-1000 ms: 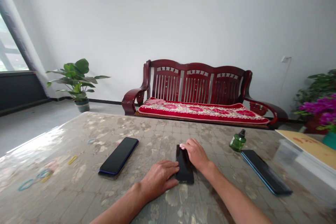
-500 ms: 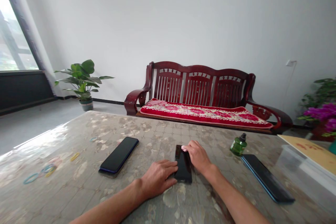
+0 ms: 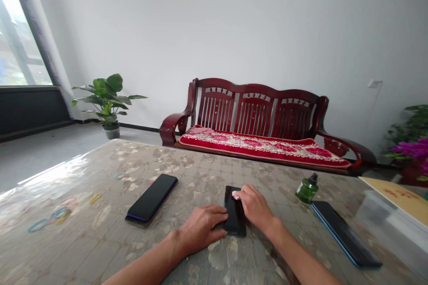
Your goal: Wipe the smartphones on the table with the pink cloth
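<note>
A black smartphone (image 3: 236, 218) lies face up on the table between my hands. My left hand (image 3: 204, 227) holds it at its left side, fingertips and thumb on the edge. My right hand (image 3: 253, 203) is closed in a pinch round a small pinkish-white cloth (image 3: 236, 195), which touches the upper part of the screen. Most of the cloth is hidden by the fingers. To the left lies a second smartphone (image 3: 153, 198) with a blue edge. On the right are a third smartphone (image 3: 346, 234) and a small green spray bottle (image 3: 306, 189), standing upright.
A patterned, clear-covered table (image 3: 110, 249) spans the foreground. Several coloured rubber bands (image 3: 60, 216) lie at left. At right a clear plastic box (image 3: 377, 218) sits under a tan card (image 3: 397, 193). Behind are a wooden bench (image 3: 254, 116) and a potted plant (image 3: 110, 102).
My right hand and the cloth have slid slightly down the screen, towards me. My left hand stays at the phone's left edge. The view has shifted a little.
</note>
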Demonstrator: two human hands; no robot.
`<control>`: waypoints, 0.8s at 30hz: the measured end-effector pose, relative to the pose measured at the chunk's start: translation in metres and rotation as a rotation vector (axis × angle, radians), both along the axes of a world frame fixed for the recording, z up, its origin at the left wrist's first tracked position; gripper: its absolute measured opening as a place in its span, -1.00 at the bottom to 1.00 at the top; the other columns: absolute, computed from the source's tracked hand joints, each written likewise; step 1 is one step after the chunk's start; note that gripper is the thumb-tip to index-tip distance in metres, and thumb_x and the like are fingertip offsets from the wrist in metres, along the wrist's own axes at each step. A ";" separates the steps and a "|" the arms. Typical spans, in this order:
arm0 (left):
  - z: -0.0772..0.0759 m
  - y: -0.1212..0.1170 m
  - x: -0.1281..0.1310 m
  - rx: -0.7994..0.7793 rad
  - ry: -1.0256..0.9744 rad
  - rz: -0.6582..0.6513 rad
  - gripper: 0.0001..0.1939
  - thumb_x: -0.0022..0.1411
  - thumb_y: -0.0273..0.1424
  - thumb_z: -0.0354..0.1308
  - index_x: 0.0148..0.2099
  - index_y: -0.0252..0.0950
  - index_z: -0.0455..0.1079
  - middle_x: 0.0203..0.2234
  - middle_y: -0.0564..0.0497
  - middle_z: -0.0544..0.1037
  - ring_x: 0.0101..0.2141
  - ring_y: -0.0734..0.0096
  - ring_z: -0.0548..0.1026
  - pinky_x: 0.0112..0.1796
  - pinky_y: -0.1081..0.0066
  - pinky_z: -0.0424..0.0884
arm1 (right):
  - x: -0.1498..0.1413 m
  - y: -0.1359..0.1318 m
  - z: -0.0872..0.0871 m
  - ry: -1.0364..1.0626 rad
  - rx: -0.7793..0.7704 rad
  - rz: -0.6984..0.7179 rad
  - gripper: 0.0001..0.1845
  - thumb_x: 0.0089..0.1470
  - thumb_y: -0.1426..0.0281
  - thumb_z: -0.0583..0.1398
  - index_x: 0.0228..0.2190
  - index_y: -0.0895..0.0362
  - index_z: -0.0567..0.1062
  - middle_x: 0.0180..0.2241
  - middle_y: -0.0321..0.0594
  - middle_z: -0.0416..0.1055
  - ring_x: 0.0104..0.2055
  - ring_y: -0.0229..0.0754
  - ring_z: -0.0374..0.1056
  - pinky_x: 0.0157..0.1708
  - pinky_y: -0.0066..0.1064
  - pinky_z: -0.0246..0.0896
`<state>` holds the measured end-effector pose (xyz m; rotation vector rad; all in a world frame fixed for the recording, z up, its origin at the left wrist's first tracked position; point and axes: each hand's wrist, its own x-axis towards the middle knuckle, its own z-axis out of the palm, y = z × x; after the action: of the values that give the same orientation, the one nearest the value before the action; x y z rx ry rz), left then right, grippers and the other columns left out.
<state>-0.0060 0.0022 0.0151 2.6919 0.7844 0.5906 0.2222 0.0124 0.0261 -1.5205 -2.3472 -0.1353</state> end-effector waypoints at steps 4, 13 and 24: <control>-0.002 0.000 0.000 -0.007 -0.012 -0.006 -0.75 0.23 -0.36 0.22 -0.03 -0.20 0.47 0.01 -0.03 0.53 -0.03 0.18 0.51 0.02 0.34 0.37 | -0.006 0.013 0.002 -0.020 -0.002 -0.078 -0.66 0.22 0.58 0.02 -0.21 0.06 0.55 -0.29 -0.18 0.39 -0.16 -0.14 0.28 -0.16 -0.41 0.13; -0.003 -0.003 0.001 0.015 -0.015 0.005 -0.88 0.24 -0.38 0.24 -0.15 -0.24 0.47 -0.10 0.00 0.58 -0.12 0.24 0.54 -0.03 0.41 0.38 | -0.011 -0.028 0.005 0.002 -0.072 0.114 -0.68 0.16 0.61 0.05 -0.23 0.04 0.51 -0.28 -0.23 0.37 -0.18 -0.17 0.25 -0.19 -0.43 0.11; -0.011 0.001 0.000 0.035 -0.015 0.022 -0.90 0.27 -0.35 0.21 -0.18 -0.24 0.47 -0.11 -0.01 0.57 -0.12 0.24 0.53 -0.04 0.40 0.39 | -0.032 0.009 0.006 -0.037 -0.044 0.033 -0.71 0.23 0.55 0.04 -0.28 0.07 0.55 -0.29 -0.21 0.41 -0.19 -0.19 0.28 -0.18 -0.42 0.13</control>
<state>-0.0057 0.0035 0.0044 2.7108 0.8077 0.6342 0.1906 0.0210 0.0320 -1.5105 -2.4182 -0.1048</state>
